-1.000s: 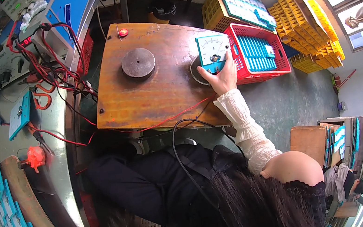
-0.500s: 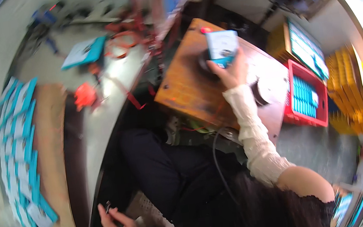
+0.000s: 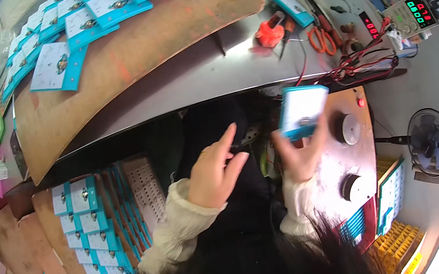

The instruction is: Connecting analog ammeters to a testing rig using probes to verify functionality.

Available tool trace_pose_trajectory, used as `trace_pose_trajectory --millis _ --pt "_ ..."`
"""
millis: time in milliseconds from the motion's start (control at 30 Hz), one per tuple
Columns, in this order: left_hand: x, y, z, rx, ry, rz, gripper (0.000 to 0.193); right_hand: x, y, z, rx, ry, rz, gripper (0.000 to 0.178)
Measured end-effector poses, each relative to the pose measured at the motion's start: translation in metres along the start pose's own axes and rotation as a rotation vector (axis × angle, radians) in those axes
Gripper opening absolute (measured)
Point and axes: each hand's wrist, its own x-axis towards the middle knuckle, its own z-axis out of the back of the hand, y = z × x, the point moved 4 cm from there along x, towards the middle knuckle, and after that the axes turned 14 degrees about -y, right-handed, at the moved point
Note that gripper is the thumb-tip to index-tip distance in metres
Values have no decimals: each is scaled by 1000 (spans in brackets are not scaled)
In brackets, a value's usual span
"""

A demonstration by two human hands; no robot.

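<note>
Head view: I see the right hand grasping a teal-and-white meter, thumb on one side and fingers on the other, a little blurred. The meter is held up near the edge of the metal bench, beside the wooden table with its two round discs. The left hand is well apart from it, over the lap, fingers loosely parted, thumb and forefinger spread.

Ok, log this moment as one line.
Right hand: holding teal-white meter | left hand: partly open | wooden table: two round discs
</note>
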Motion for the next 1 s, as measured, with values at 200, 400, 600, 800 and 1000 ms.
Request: trace_pose_trajectory --millis 200,400,600,800,1000 --pt "4 10 39 -360 -95 344 39 -58 65 -41 36 452 95 114" --pt "8 24 70 -385 -12 483 53 -74 46 -42 351 603 -735 40" --pt "1 28 72 -512 -85 534 56 -79 45 -44 342 576 -686 28" --pt "1 26 70 -475 -105 530 55 -74 52 -45 364 538 -573 18" --pt "5 23 60 -478 -105 527 51 -65 50 -40 369 528 -502 18"
